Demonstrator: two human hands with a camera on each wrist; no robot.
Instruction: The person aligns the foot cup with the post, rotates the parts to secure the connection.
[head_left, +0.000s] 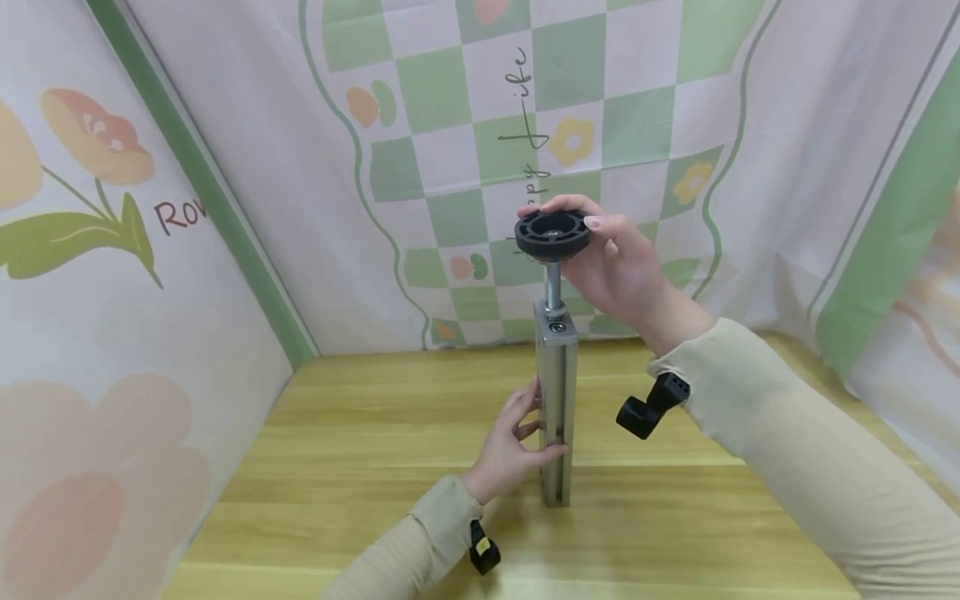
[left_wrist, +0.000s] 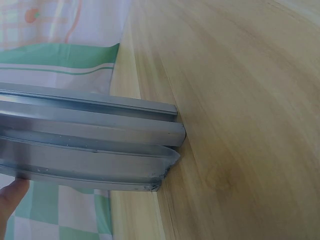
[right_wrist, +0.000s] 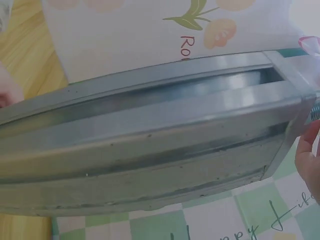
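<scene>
A grooved aluminium profile [head_left: 551, 400] stands upright, its lower end against the wooden tabletop. My left hand [head_left: 504, 454] grips it at lower mid-height, thumb across the near side and fingers around the left. On its top sits an end plate [head_left: 558, 335] with a screw, and from there rises the threaded rod [head_left: 553, 285] of a levelling foot. The foot's round black base [head_left: 552, 249] faces up; my right hand [head_left: 626, 271] holds its rim between thumb and fingers. Both wrist views show the profile [left_wrist: 85, 122] [right_wrist: 150, 125] up close; right fingers [right_wrist: 309, 157] are near the rod.
The wooden tabletop [head_left: 360, 442] spreads around the profile. A checked green-and-white curtain [head_left: 435, 83] hangs behind, and a flowered curtain [head_left: 112, 333] borders the left. Black wrist mounts [head_left: 645, 412] hang from both sleeves.
</scene>
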